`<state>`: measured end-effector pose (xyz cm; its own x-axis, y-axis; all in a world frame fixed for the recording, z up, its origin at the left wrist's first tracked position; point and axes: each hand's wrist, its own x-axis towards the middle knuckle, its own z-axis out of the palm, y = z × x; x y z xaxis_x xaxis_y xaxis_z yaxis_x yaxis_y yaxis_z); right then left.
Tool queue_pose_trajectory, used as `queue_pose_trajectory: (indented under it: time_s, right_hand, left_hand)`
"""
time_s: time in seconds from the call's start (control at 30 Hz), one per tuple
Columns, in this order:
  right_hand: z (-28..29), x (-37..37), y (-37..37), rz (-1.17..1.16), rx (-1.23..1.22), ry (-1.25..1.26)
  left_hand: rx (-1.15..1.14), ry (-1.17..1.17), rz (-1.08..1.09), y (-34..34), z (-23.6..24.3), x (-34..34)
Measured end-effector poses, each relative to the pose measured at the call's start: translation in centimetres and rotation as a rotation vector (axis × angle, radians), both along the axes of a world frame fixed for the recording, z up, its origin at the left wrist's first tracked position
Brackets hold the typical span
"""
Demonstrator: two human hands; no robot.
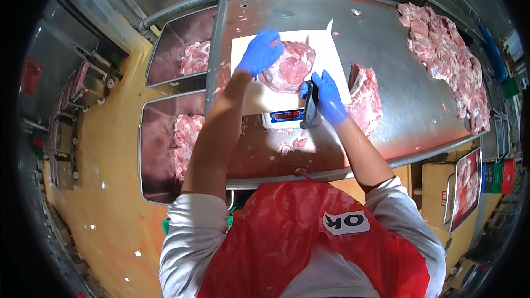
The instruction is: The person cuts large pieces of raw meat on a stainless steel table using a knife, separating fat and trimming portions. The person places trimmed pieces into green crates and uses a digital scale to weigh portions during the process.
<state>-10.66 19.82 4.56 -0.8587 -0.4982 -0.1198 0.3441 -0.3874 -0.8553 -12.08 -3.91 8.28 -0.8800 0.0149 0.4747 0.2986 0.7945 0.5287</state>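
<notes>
A round piece of raw pink meat (291,69) lies on a white cutting board (248,96). My left hand (260,52), in a blue glove, grips its upper left side; some fingertips are hidden against the meat. In my blue-gloved right hand (327,96), just right of the meat, is a knife with a black handle (310,107), its butt pointing toward me. The blade barely stands out from the bright board; a pale pointed tip shows past the far edge, in line with the handle. A digital scale (287,117) with a lit red display sits at the board's near edge.
Another meat slab (365,99) lies right of the board on the steel table (408,94). A large heap of meat (447,60) covers the table's far right. Two steel bins (157,149) holding meat stand at the left. At lower right is a meat tray (466,187).
</notes>
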Motion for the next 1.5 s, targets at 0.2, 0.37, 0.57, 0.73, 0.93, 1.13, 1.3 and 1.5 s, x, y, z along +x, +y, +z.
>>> queue_pose_trajectory:
  time_s: [0.2,0.37,0.57,0.73,0.93,1.13,1.3,1.5]
  right_hand:
    - [0.7,-3.6,1.1,0.048,0.003,0.127]
    - [3.3,0.3,1.9,0.103,0.172,0.078]
    - [6.0,1.8,-0.6,0.271,0.164,-0.041]
    - [6.2,-1.2,-2.0,0.376,0.194,-0.008]
    - [7.3,5.8,-0.7,0.539,0.303,0.043]
    - [5.6,2.2,-6.5,0.464,0.332,0.095]
    - [4.9,5.2,-6.5,0.363,0.692,0.667]
    - [4.6,3.4,-11.2,0.480,0.801,0.457]
  left_hand:
    - [0.200,0.044,0.090,1.2,0.2,4.3]
    - [-0.195,-0.163,0.075,0.5,3.9,3.6]
    - [-0.346,-0.216,0.040,1.2,5.0,1.5]
    - [-0.235,-0.108,0.053,1.2,5.1,2.1]
    - [-0.082,-0.093,0.077,0.6,4.9,2.1]
    - [0.044,-0.172,0.103,0.3,4.7,2.5]
    - [0.092,-0.063,0.163,-1.7,4.1,3.7]
    - [0.284,-0.033,0.086,-3.4,3.8,3.9]
